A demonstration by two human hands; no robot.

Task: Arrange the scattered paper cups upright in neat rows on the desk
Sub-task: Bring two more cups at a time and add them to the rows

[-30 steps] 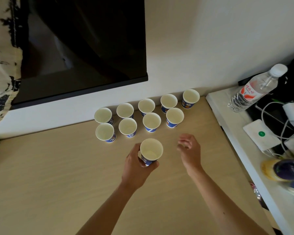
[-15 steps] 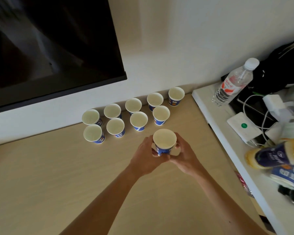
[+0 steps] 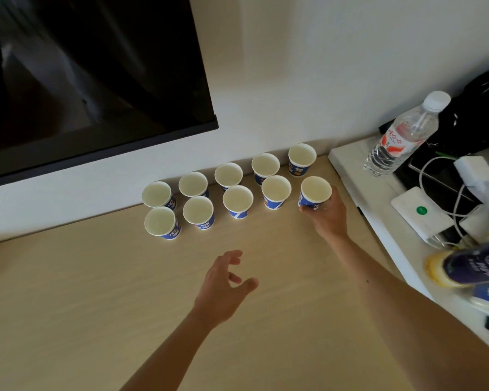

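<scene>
Gripping a blue-and-white paper cup (image 3: 315, 193) around its lower wall, our right hand (image 3: 328, 215) is holding it upright at the right end of the front row on the pale wooden surface (image 3: 96, 306), just beside four matching cups (image 3: 237, 200), with five more cups (image 3: 228, 174) lining the white wall (image 3: 294, 80) behind. We cannot tell whether its base is touching down. Our left hand (image 3: 223, 289) is hovering open, holding nothing. We are judging the cup light, thin and easily crushed or tipped, so a gentle hold low on the wall is suiting it better than a rim pinch. Room is running tight rightward, against the raised white side table (image 3: 350, 176); the near side is offering open wood.
</scene>
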